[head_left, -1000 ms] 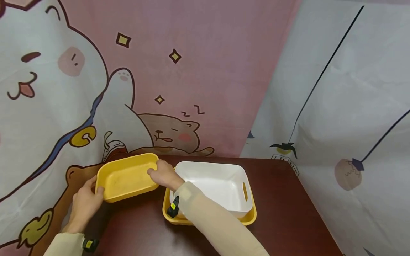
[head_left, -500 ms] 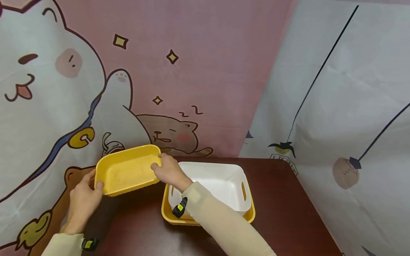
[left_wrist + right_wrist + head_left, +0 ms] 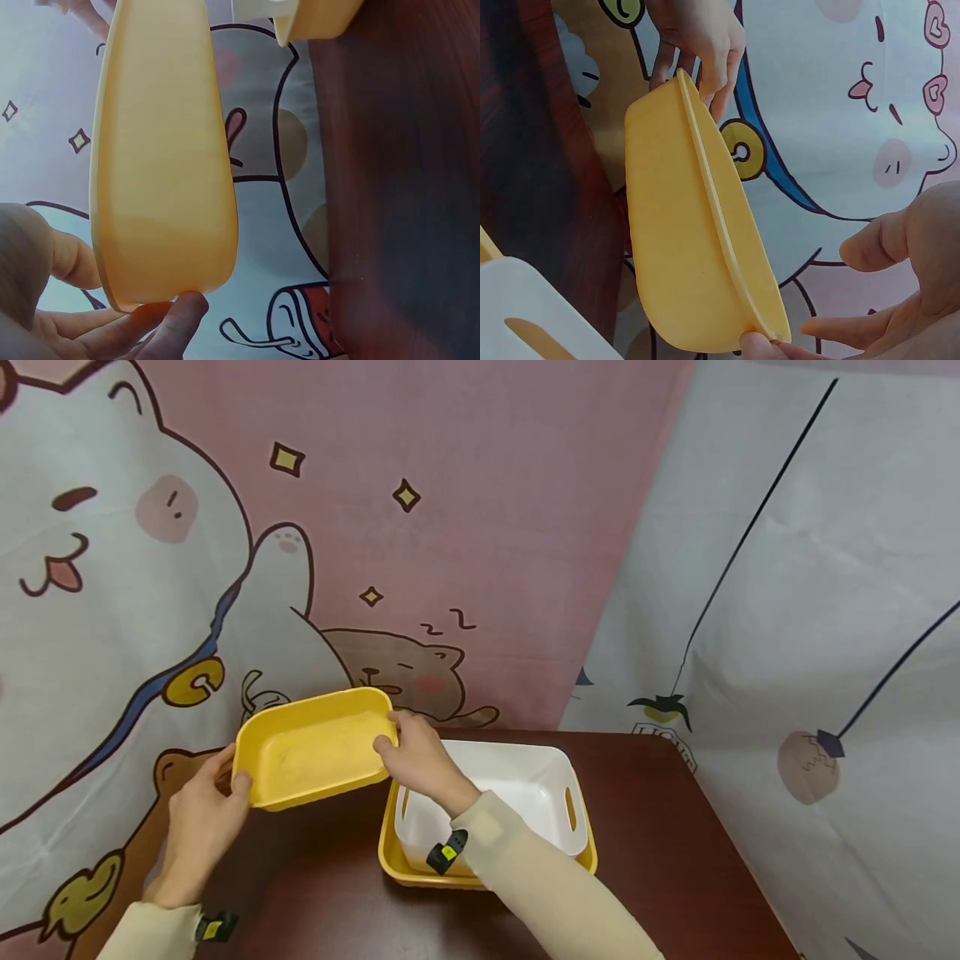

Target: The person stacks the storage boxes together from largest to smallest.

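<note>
A shallow yellow tray point(image 3: 315, 752) is held up above the left part of the table, tilted so its inside faces me. My left hand point(image 3: 201, 831) grips its left end; the left wrist view shows the fingers point(image 3: 176, 326) bent under the tray. At the tray's other end, my right hand point(image 3: 426, 760) holds the rim, with the thumb on the near side in the head view. Fingertips point(image 3: 761, 346) touch the rim's end in the right wrist view. To the right stands a white basket point(image 3: 517, 781) with slot handles, nested in a larger yellow bin point(image 3: 392, 856).
The dark red-brown table point(image 3: 667, 860) carries the nested containers. My right forearm point(image 3: 555, 885) passes in front of them and hides part of their near side. Printed cloths point(image 3: 510, 527) hang along the back and right of the table.
The yellow tray has risen and shifted slightly right, and both hands have moved with it, still holding its ends. The white basket and larger yellow bin have stayed in place.
</note>
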The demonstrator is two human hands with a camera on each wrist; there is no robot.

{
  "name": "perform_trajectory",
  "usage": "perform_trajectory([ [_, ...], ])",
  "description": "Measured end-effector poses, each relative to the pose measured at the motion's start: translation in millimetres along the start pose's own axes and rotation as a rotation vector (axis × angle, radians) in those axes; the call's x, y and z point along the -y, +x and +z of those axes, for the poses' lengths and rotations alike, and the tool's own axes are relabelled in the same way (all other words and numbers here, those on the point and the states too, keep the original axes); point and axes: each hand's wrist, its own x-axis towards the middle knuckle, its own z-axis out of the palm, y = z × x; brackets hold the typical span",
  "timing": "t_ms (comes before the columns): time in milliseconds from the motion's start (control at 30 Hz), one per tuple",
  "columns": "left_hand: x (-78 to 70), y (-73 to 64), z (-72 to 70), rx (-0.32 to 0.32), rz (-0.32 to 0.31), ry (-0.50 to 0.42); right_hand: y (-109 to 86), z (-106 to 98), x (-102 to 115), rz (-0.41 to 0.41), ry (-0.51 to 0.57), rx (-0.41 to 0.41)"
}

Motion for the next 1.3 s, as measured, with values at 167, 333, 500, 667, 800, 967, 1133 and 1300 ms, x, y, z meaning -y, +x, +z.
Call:
perform_trajectory([
  [167, -11.4, -4.1, 2.0, 0.0, 0.028, -0.027, -6.8, -10.8, -5.7, 0.005, 0.013, -0.021],
  [333, -21.0, -9.4, 6.6, -0.006, 0.07, -0.041, -13.2, -20.2, -14.3, 0.017, 0.061, -0.044],
  [500, -26.6, -12.8, 10.8, -0.036, 0.127, -0.052, -21.0, -29.9, -21.4, 0.022, 0.057, -0.062],
  [667, -32.0, -14.7, 15.4, -0.026, 0.161, -0.056, -28.3, -39.5, -27.5, 0.038, 0.034, -0.081],
  [800, -38.2, -16.7, 18.8, -0.016, 0.179, -0.069, -31.6, -46.1, -34.2, 0.033, 0.017, -0.105],
  [967, -47.0, -20.8, 23.6, -0.011, 0.221, -0.085, -36.5, -55.1, -43.4, 0.021, -0.007, -0.131],
  [1133, -54.3, -24.2, 30.0, 0.02, 0.253, -0.102, -43.0, -64.6, -51.5, 0.052, 0.006, -0.132],
  [1300, -62.5, -26.4, 35.8, 0.062, 0.269, -0.116, -50.4, -74.1, -58.8, 0.087, 0.011, -0.142],
])
